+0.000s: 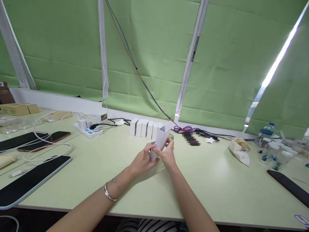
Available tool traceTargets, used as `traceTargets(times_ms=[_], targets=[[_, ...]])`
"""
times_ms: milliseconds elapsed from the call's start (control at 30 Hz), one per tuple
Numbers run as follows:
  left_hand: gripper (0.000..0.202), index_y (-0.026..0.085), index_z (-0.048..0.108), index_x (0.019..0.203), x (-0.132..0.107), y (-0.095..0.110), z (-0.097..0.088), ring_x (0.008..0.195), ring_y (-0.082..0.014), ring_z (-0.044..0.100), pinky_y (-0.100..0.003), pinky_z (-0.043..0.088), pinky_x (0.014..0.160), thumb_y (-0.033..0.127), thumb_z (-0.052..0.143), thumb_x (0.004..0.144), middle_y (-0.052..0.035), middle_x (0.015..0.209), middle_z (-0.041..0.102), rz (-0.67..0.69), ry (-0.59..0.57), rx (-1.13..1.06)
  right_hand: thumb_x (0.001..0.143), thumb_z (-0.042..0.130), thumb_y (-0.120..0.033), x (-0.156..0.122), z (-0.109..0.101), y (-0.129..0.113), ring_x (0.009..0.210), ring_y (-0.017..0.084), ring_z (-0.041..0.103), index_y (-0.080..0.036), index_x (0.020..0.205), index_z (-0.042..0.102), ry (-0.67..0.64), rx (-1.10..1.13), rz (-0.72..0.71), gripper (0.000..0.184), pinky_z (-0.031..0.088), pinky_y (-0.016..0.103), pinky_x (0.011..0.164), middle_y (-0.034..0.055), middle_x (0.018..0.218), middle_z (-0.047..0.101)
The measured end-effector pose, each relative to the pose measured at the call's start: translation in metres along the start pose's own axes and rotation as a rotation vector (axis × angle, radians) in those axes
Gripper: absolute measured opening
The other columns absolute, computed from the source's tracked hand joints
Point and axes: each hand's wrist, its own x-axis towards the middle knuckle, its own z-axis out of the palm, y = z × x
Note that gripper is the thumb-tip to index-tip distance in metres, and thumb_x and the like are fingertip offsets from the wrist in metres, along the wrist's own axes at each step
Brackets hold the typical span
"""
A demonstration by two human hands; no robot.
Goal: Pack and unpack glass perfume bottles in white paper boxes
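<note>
A white paper box (161,141), tilted and with its upper end open, is held up over the table between both hands. My left hand (145,158) grips its lower left side, the fingers bent around the bottom. On the other side, my right hand (167,153) is closed round the box, thumb on the near face and fingers behind. Just beyond my hands stands a row of several small white boxes (144,128), upright and side by side. Whether anything is inside the held box is hidden.
Left on the pale table (96,180) are phones (36,178), looping white cables and a power strip (88,129). Black cables (207,133) run along the back. To the right are a paper bag (238,150), clear jars (282,158), a water bottle (267,130) and a dark flat device (288,187).
</note>
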Motion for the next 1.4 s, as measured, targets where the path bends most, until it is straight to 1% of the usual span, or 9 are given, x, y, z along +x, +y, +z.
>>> traceTargets(times_ms=[167, 400, 700, 867, 933, 1067, 1267, 1333, 1400], targets=[[0.04, 0.026, 0.022, 0.104, 0.0, 0.0, -0.003, 0.058, -0.0091, 0.044, -0.022, 0.038, 0.048, 0.017, 0.052, 0.079, 0.0, 0.089, 0.04, -0.083, -0.03, -0.019, 0.053, 0.068, -0.061, 0.002, 0.001, 0.009, 0.107, 0.027, 0.043, -0.02, 0.116, 0.036, -0.037, 0.067, 0.015, 0.082, 0.041, 0.042, 0.089, 0.0113, 0.121, 0.042], [0.035, 0.025, 0.024, 0.102, 0.0, 0.001, -0.002, 0.05, -0.0044, 0.038, -0.018, 0.031, 0.043, 0.016, 0.049, 0.079, 0.0027, 0.085, 0.035, -0.039, -0.042, -0.024, 0.053, 0.069, -0.059, 0.002, -0.001, 0.007, 0.109, 0.027, 0.042, -0.021, 0.115, 0.035, -0.061, 0.03, 0.017, 0.08, 0.039, 0.043, 0.091, 0.0109, 0.122, 0.041], [0.037, 0.024, 0.022, 0.101, -0.003, -0.001, -0.001, 0.063, -0.0118, 0.05, -0.024, 0.042, 0.047, 0.015, 0.048, 0.077, -0.0005, 0.087, 0.041, -0.008, -0.021, 0.011, 0.049, 0.07, -0.059, -0.008, 0.003, -0.009, 0.121, 0.034, 0.031, -0.015, 0.118, 0.031, -0.016, -0.031, -0.003, 0.091, 0.027, 0.05, 0.1, 0.0174, 0.124, 0.036], [0.033, 0.025, 0.02, 0.09, -0.002, 0.001, -0.002, 0.063, -0.0136, 0.052, -0.026, 0.044, 0.047, 0.015, 0.048, 0.075, 0.0003, 0.084, 0.04, -0.069, -0.021, -0.022, 0.05, 0.072, -0.056, -0.008, 0.001, -0.006, 0.12, 0.033, 0.036, -0.015, 0.12, 0.027, -0.109, 0.045, -0.017, 0.093, 0.034, 0.047, 0.097, 0.0179, 0.126, 0.036], [0.033, 0.025, 0.02, 0.089, -0.002, 0.0, -0.002, 0.064, -0.0137, 0.053, -0.027, 0.045, 0.048, 0.015, 0.048, 0.075, -0.0001, 0.086, 0.04, -0.091, -0.031, -0.046, 0.052, 0.071, -0.055, -0.009, 0.004, -0.005, 0.119, 0.032, 0.038, -0.016, 0.122, 0.024, -0.104, 0.074, -0.009, 0.093, 0.036, 0.046, 0.096, 0.0179, 0.126, 0.036], [0.036, 0.025, 0.02, 0.09, -0.003, -0.001, -0.003, 0.07, -0.0147, 0.056, -0.028, 0.047, 0.053, 0.015, 0.051, 0.074, -0.0009, 0.087, 0.042, -0.132, -0.044, -0.076, 0.055, 0.071, -0.05, -0.011, 0.009, -0.004, 0.121, 0.03, 0.036, -0.016, 0.123, 0.022, -0.042, 0.056, -0.003, 0.09, 0.036, 0.043, 0.097, 0.0174, 0.129, 0.033], [0.033, 0.024, 0.023, 0.088, 0.0, 0.002, -0.004, 0.062, -0.0125, 0.052, -0.025, 0.041, 0.048, 0.016, 0.051, 0.072, 0.0008, 0.083, 0.043, -0.1, 0.001, -0.063, 0.054, 0.074, -0.044, -0.001, -0.006, 0.001, 0.115, 0.027, 0.043, -0.019, 0.122, 0.031, -0.191, 0.061, -0.013, 0.084, 0.04, 0.04, 0.092, 0.0122, 0.124, 0.041], [0.033, 0.025, 0.022, 0.087, 0.0, 0.002, -0.004, 0.058, -0.0115, 0.05, -0.023, 0.037, 0.045, 0.017, 0.051, 0.074, 0.0014, 0.081, 0.043, -0.107, 0.009, -0.068, 0.057, 0.07, -0.044, 0.002, -0.014, 0.0, 0.116, 0.027, 0.042, -0.019, 0.12, 0.034, -0.243, 0.037, -0.035, 0.077, 0.038, 0.041, 0.094, 0.0115, 0.123, 0.042], [0.034, 0.025, 0.021, 0.087, -0.001, 0.001, -0.004, 0.053, -0.0098, 0.046, -0.021, 0.033, 0.043, 0.018, 0.052, 0.075, 0.0023, 0.079, 0.042, -0.126, 0.008, -0.084, 0.062, 0.066, -0.043, 0.002, -0.019, -0.002, 0.114, 0.026, 0.043, -0.019, 0.117, 0.038, -0.237, -0.003, -0.056, 0.066, 0.036, 0.042, 0.095, 0.0104, 0.121, 0.044]])
